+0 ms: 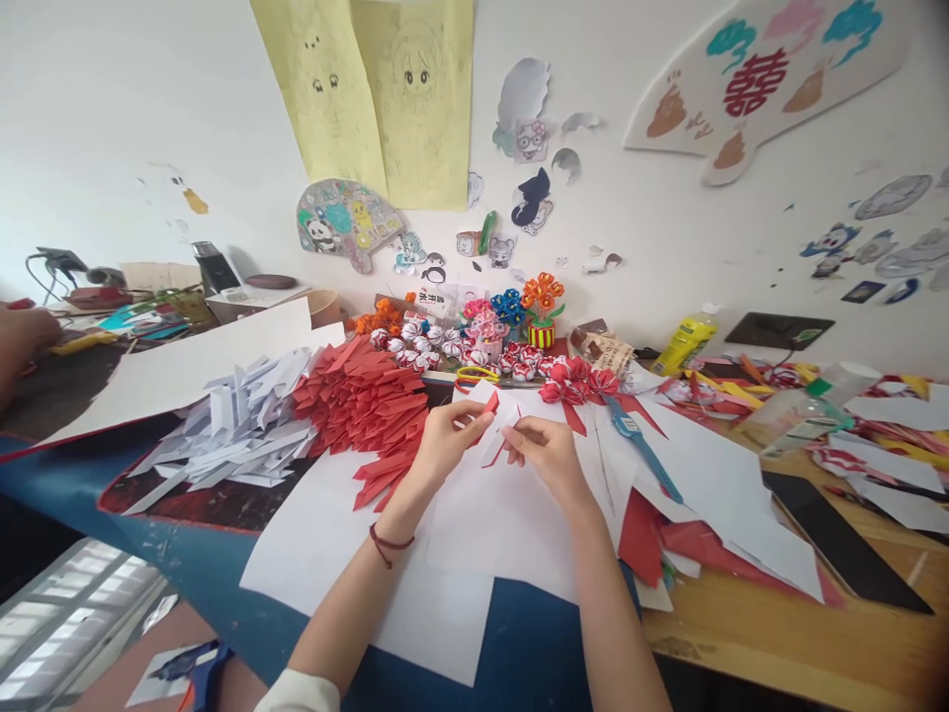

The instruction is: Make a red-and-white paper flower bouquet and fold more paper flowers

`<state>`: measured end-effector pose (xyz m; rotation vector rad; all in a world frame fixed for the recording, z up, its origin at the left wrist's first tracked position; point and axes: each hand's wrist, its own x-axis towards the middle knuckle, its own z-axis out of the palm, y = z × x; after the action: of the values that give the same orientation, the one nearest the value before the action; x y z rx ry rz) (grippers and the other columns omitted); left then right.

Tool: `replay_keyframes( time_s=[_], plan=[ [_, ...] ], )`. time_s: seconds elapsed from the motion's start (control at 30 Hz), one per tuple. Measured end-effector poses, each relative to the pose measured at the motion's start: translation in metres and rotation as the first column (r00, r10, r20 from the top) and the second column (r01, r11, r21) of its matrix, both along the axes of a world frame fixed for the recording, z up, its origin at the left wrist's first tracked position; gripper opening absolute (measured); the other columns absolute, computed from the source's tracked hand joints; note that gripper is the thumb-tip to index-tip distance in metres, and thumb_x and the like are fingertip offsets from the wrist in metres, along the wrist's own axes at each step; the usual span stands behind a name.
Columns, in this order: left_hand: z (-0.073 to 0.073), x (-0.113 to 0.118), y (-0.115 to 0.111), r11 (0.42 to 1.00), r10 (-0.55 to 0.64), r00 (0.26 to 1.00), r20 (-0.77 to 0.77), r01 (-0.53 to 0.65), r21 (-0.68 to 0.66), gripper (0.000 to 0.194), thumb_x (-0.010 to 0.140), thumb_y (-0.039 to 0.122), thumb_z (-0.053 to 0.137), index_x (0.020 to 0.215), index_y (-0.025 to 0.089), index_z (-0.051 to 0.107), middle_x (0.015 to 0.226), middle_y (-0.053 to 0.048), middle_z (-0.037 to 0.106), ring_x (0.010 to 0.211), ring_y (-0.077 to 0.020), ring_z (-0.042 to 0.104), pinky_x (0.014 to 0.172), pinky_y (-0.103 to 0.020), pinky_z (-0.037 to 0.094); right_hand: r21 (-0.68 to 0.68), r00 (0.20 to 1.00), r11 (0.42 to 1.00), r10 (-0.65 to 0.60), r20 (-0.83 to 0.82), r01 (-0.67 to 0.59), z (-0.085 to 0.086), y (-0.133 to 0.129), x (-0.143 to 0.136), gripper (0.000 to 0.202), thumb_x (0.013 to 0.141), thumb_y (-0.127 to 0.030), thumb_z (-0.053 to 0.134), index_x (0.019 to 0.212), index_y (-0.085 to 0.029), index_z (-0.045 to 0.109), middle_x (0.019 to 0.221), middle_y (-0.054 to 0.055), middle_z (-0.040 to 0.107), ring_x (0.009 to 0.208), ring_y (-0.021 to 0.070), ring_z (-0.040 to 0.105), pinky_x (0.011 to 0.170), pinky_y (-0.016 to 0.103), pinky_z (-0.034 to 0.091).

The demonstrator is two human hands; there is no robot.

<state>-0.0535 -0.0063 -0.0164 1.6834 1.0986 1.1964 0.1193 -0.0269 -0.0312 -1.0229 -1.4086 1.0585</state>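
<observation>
My left hand (446,440) pinches a small folded red paper piece (492,402) between thumb and fingers. Just across from it, my right hand (550,453) grips a white folded paper strip (495,447) with a red edge along its lower side. Both hands are above white paper sheets (460,534). Left of my left hand lies a large heap of folded red paper pieces (363,396), and beyond that a heap of folded white strips (244,420). Whether the two held pieces are joined cannot be made out.
Red-and-white paper flowers (574,381) and a striped pot (542,335) stand at the back. To the right are a blue watch (644,447), a phone (845,539), a yellow bottle (686,338) and a clear bottle (793,410). Another person's hand (22,341) shows at the left edge.
</observation>
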Motion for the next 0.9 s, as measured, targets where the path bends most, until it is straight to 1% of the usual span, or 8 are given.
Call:
replay_keyframes(
  time_s=[0.07,0.13,0.23,0.3,0.4,0.63,0.77,0.9],
  plan=[
    [-0.002,0.007,0.001,0.992,-0.085,0.984,0.159,0.099,-0.084,0.038,0.081,0.046,0.065,0.094,0.011,0.072,0.077,-0.004,0.066,0.059,-0.0093,0.048,0.057,-0.022,0.036,-0.017,0.999,1.0,0.013,-0.035,-0.014,0.001,-0.001,0.0,0.033,0.076,-0.047,0.071,0.066,-0.016,0.065,0.055,0.002,0.063,0.047,0.0129,0.056,0.046,0.025,0.044],
    [-0.005,0.012,0.0,0.981,-0.119,0.959,0.257,0.153,-0.116,0.039,0.078,0.046,0.068,0.094,0.011,0.073,0.075,-0.004,0.066,0.058,-0.0086,0.047,0.057,-0.022,0.036,-0.031,0.998,0.999,0.008,-0.057,-0.01,0.0,0.0,0.0,0.032,0.074,-0.046,0.073,0.067,-0.016,0.066,0.056,0.002,0.063,0.046,0.0131,0.057,0.045,0.025,0.044],
    [-0.009,0.016,-0.002,0.969,-0.132,0.929,0.347,0.195,-0.153,0.039,0.075,0.046,0.072,0.093,0.011,0.075,0.07,-0.002,0.064,0.056,-0.0075,0.045,0.056,-0.022,0.035,-0.035,0.998,0.999,0.005,-0.059,-0.007,-0.003,0.002,0.001,0.032,0.073,-0.045,0.075,0.067,-0.015,0.066,0.056,0.002,0.063,0.045,0.0133,0.058,0.044,0.024,0.044],
    [-0.01,0.017,-0.003,0.964,-0.129,0.916,0.38,0.206,-0.171,0.039,0.075,0.046,0.073,0.093,0.011,0.075,0.066,-0.001,0.061,0.055,-0.0066,0.043,0.054,-0.021,0.033,-0.031,0.999,1.0,-0.009,-0.051,0.007,-0.005,0.004,0.001,0.032,0.074,-0.045,0.074,0.067,-0.015,0.066,0.056,0.002,0.064,0.045,0.0132,0.058,0.044,0.024,0.044],
    [-0.012,0.018,-0.003,0.962,-0.112,0.905,0.41,0.203,-0.185,0.04,0.074,0.044,0.074,0.094,0.01,0.075,0.063,0.0,0.06,0.054,-0.0061,0.042,0.053,-0.021,0.033,-0.03,0.998,0.999,-0.044,-0.047,0.042,-0.007,0.004,0.002,0.032,0.075,-0.045,0.073,0.068,-0.015,0.066,0.057,0.003,0.064,0.046,0.0134,0.059,0.044,0.024,0.045],
    [-0.013,0.02,-0.005,0.969,-0.069,0.881,0.468,0.172,-0.18,0.034,0.069,0.04,0.079,0.087,0.012,0.075,0.074,-0.004,0.068,0.064,-0.0106,0.056,0.061,-0.023,0.044,-0.008,0.999,1.0,-0.025,-0.043,0.025,-0.006,0.003,0.001,0.031,0.075,-0.044,0.073,0.067,-0.015,0.065,0.055,0.001,0.062,0.045,0.0125,0.057,0.044,0.024,0.044],
    [-0.013,0.021,-0.006,0.973,-0.082,0.894,0.441,0.166,-0.157,0.035,0.071,0.042,0.077,0.087,0.012,0.075,0.078,-0.006,0.069,0.071,-0.0142,0.059,0.067,-0.026,0.046,0.001,0.999,1.0,-0.011,-0.035,0.011,-0.006,0.002,0.001,0.03,0.075,-0.043,0.073,0.066,-0.016,0.064,0.056,0.001,0.063,0.045,0.0127,0.057,0.044,0.024,0.044],
    [-0.015,0.02,-0.006,0.98,-0.098,0.929,0.357,0.152,-0.129,0.035,0.077,0.044,0.071,0.091,0.012,0.075,0.075,-0.004,0.066,0.065,-0.0112,0.055,0.06,-0.023,0.042,0.013,0.999,0.999,-0.044,-0.012,0.045,-0.008,0.003,0.002,0.03,0.076,-0.044,0.072,0.069,-0.016,0.065,0.058,0.002,0.063,0.047,0.0131,0.058,0.045,0.024,0.044]
  ],
)
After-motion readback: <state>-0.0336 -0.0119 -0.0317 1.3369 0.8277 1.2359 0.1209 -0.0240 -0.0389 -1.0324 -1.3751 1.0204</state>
